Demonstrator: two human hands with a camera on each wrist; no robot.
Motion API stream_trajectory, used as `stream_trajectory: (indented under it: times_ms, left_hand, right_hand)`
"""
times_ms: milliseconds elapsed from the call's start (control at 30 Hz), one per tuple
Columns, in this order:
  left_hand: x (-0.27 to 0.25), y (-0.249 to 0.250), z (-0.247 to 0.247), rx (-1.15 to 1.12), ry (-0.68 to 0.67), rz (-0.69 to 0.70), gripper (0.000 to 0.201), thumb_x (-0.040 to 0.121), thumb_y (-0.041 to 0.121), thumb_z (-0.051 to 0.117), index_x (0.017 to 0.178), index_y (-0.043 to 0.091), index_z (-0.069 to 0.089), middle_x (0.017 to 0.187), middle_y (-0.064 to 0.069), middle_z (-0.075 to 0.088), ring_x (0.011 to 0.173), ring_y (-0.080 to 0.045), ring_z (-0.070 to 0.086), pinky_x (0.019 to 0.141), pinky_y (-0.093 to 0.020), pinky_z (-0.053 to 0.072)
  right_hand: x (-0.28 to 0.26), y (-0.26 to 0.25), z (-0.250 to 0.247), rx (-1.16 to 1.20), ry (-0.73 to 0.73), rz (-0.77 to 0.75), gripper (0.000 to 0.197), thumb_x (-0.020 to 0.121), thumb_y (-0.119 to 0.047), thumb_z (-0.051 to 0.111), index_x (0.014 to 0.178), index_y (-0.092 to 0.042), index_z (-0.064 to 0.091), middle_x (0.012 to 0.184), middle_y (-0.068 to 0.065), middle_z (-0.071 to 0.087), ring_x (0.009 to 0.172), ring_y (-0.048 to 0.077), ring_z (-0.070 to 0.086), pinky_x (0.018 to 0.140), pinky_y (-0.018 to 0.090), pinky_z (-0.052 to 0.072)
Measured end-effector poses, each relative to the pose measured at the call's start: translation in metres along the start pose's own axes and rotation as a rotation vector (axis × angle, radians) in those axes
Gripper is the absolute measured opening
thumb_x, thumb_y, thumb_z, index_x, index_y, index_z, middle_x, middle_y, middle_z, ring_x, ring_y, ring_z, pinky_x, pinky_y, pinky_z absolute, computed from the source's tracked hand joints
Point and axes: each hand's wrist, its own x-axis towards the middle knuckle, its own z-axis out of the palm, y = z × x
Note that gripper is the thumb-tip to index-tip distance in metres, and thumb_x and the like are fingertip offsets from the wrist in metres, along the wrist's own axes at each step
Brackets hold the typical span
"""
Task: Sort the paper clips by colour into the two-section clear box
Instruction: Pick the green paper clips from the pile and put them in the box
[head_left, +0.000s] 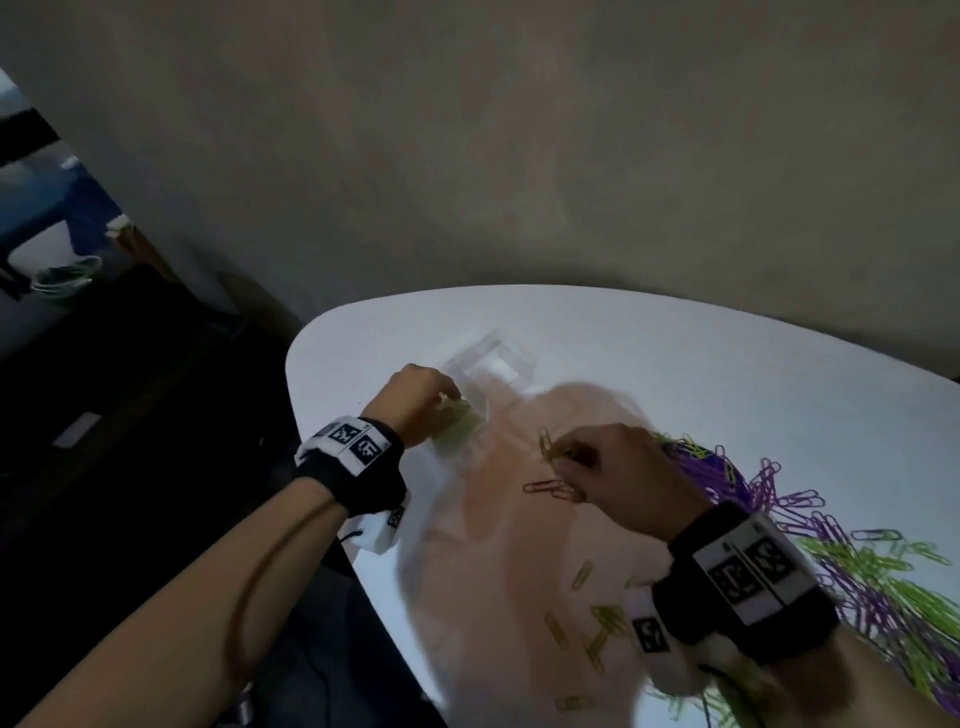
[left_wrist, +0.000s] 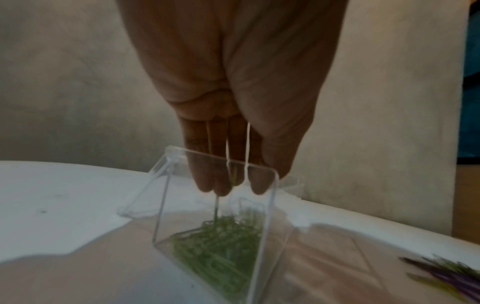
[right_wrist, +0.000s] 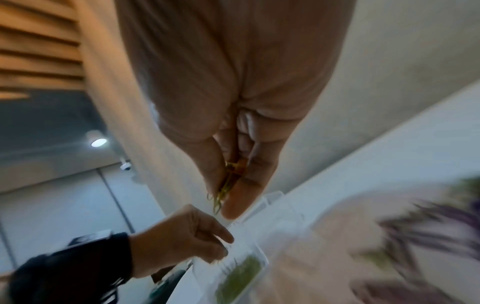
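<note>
The clear box (head_left: 491, 364) stands at the far left of the white table (head_left: 675, 364). One section holds a heap of green paper clips (left_wrist: 221, 246). My left hand (head_left: 451, 402) reaches down into that section, and its fingertips (left_wrist: 221, 188) pinch a green clip that hangs towards the heap. To the right of the box, my right hand (head_left: 566, 457) is raised above the table. It pinches a small bunch of green clips (right_wrist: 225, 186) between thumb and fingers. The box's other section is blurred, so I cannot tell what it holds.
A big mixed pile of purple and green clips (head_left: 857, 571) spreads along the table's right side. Loose clips lie near my right wrist (head_left: 608, 621), and a purple one (head_left: 550, 488) lies under my right hand. The table's rounded edge (head_left: 298, 395) drops off beside my left wrist.
</note>
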Motion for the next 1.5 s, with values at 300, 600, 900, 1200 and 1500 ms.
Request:
stream_trajectory:
  times_ms: [300, 600, 900, 1200, 1500]
  left_hand:
    - [-0.071, -0.025, 0.016, -0.447, 0.545, 0.04, 0.02, 0.081, -0.007, 0.062, 0.083, 0.009, 0.073, 0.087, -0.002, 0.071, 0.074, -0.007, 0.065, 0.069, -0.017, 0.054]
    - [-0.113, -0.028, 0.045, -0.441, 0.401, 0.015, 0.021, 0.082, -0.007, 0.062, 0.086, 0.011, 0.074, 0.088, 0.006, 0.066, 0.073, 0.003, 0.061, 0.065, -0.004, 0.047]
    - [-0.129, 0.052, 0.05, -0.248, -0.415, 0.267, 0.011, 0.084, 0.021, 0.065, 0.093, 0.018, 0.071, 0.081, 0.002, 0.07, 0.061, -0.002, 0.056, 0.067, -0.012, 0.047]
    - [-0.135, 0.137, 0.113, -0.143, -0.466, 0.484, 0.009, 0.082, 0.016, 0.061, 0.083, 0.008, 0.065, 0.087, -0.009, 0.064, 0.078, -0.022, 0.057, 0.076, -0.036, 0.048]
    - [-0.146, 0.171, 0.136, -0.058, -0.277, 0.849, 0.021, 0.087, 0.028, 0.056, 0.096, 0.015, 0.068, 0.097, -0.009, 0.062, 0.086, -0.027, 0.06, 0.074, -0.033, 0.052]
  right_hand:
    - [0.146, -0.077, 0.027, -0.545, -0.244, -0.15, 0.022, 0.091, -0.011, 0.055, 0.11, -0.006, 0.063, 0.117, 0.017, 0.058, 0.102, 0.032, 0.061, 0.084, 0.033, 0.049]
    - [0.161, -0.078, 0.04, -0.499, -0.306, -0.149, 0.034, 0.084, -0.009, 0.067, 0.118, -0.012, 0.064, 0.121, 0.009, 0.061, 0.107, 0.023, 0.06, 0.094, 0.032, 0.051]
    - [0.015, -0.007, -0.024, -0.197, -0.089, -0.035, 0.021, 0.087, -0.026, 0.065, 0.106, -0.019, 0.071, 0.098, 0.001, 0.07, 0.09, 0.011, 0.064, 0.083, 0.02, 0.048]
    - [-0.147, 0.106, 0.01, -0.275, -0.159, 0.25, 0.015, 0.083, -0.025, 0.069, 0.095, -0.017, 0.071, 0.081, -0.005, 0.061, 0.073, 0.006, 0.055, 0.063, 0.016, 0.04]
    - [-0.186, 0.142, 0.017, -0.281, 0.087, 0.224, 0.018, 0.089, -0.021, 0.061, 0.103, -0.015, 0.07, 0.101, 0.005, 0.064, 0.094, 0.02, 0.06, 0.078, 0.026, 0.044]
